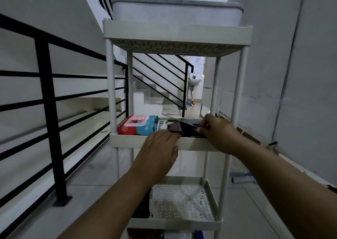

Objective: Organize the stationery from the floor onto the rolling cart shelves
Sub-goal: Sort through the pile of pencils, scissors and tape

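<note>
While the right hand (217, 129) fingers pinch a dark packet (184, 128) over "HERO" lettering, the left hand (160, 147) fingers lie relaxed.

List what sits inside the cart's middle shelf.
Middle shelf: a red-and-blue packet, a "HERO" pack, dark items both hands handle. Underneath them is covered.

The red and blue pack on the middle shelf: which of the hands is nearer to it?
Left. The left hand rests at the shelf's front edge, just right of the red and blue pack; the right hand is farther right, holding dark items.
</note>
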